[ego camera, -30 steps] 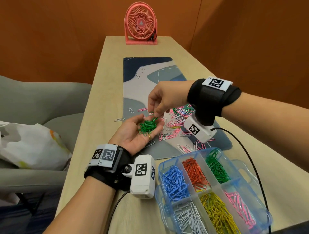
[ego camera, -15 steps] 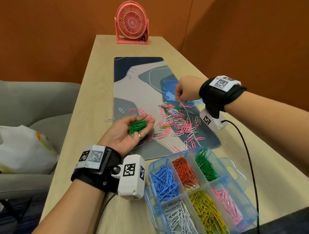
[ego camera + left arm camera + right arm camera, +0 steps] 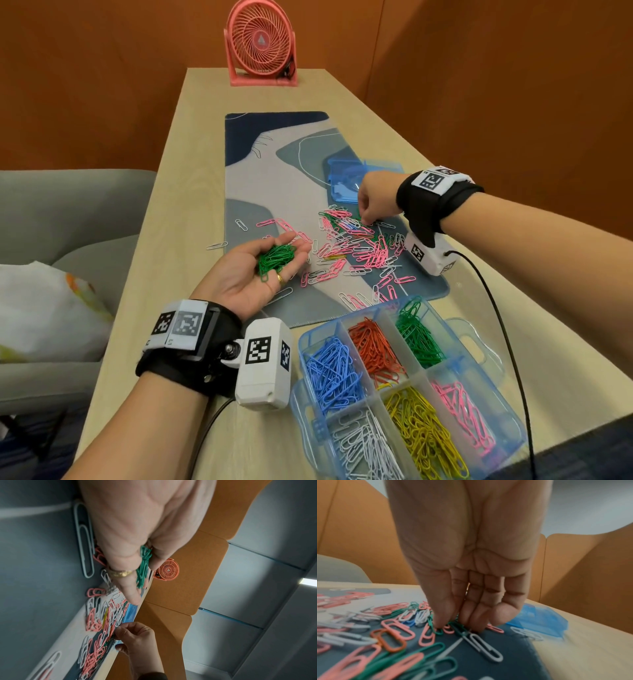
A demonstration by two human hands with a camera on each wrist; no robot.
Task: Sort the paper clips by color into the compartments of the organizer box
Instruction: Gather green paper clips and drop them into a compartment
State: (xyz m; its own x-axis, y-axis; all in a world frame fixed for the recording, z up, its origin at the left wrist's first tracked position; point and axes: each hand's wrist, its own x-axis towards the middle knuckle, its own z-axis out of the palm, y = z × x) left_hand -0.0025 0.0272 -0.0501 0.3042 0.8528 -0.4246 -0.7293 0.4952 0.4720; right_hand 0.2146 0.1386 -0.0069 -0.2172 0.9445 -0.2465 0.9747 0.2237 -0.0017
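My left hand [image 3: 298, 260] lies palm up over the mat's near left part, fingers curled round a bundle of green paper clips [image 3: 274, 260]; the left wrist view shows that green bundle [image 3: 143, 566] against the ringed finger. A loose pile of mostly pink and white clips [image 3: 356, 246] is spread on the mat. My right hand [image 3: 368, 219] reaches down at the pile's far right edge, thumb and fingertips [image 3: 440, 622] pinching a green clip [image 3: 458, 628] on the mat. The clear blue organizer box [image 3: 479, 346] stands near right, its green compartment [image 3: 419, 339] at the back right.
The box's blue lid [image 3: 346, 185] lies on the patterned mat [image 3: 274, 164] just beyond my right hand. A pink fan [image 3: 262, 44] stands at the table's far end. A grey sofa with a white bag [image 3: 41, 308] is on the left. A cable [image 3: 507, 335] trails from my right wrist.
My right hand left the left palm, swung right to the pile's far edge and came down on a green clip. The left hand stayed cupped round its green bundle.
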